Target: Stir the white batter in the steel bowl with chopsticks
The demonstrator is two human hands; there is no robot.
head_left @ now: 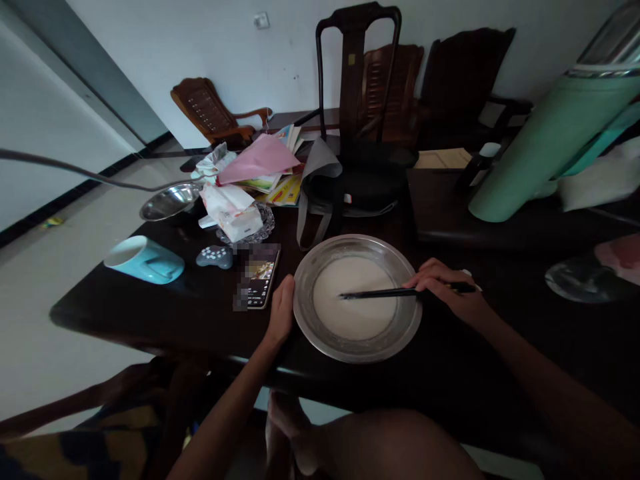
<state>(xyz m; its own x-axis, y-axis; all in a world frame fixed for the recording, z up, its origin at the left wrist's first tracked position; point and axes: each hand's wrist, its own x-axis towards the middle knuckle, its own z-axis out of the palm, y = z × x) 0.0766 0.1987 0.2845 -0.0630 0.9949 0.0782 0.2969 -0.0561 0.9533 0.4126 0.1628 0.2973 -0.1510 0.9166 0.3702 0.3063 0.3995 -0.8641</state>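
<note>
A wide metal bowl (357, 353) stands on the dark table, with a pale, milky liquid (350, 320) inside. My left hand (283, 309) holds the bowl by its left side, the thumb up near the rim and the other fingers partly hidden. Between the closed fingers of my right hand (445, 285) is a pair of black chopsticks (383, 293). They reach over the bowl's right rim, and their tips touch the liquid near its middle.
Left of the bowl lie a phone (257, 277), a game controller (215, 257) and a light-blue mug (145, 259). Behind are a smaller metal bowl (173, 202), a tissue pack (237, 217) and a bag (365, 187). A green flask (545, 147) stands right. Another person's arm (100, 393) shows lower left.
</note>
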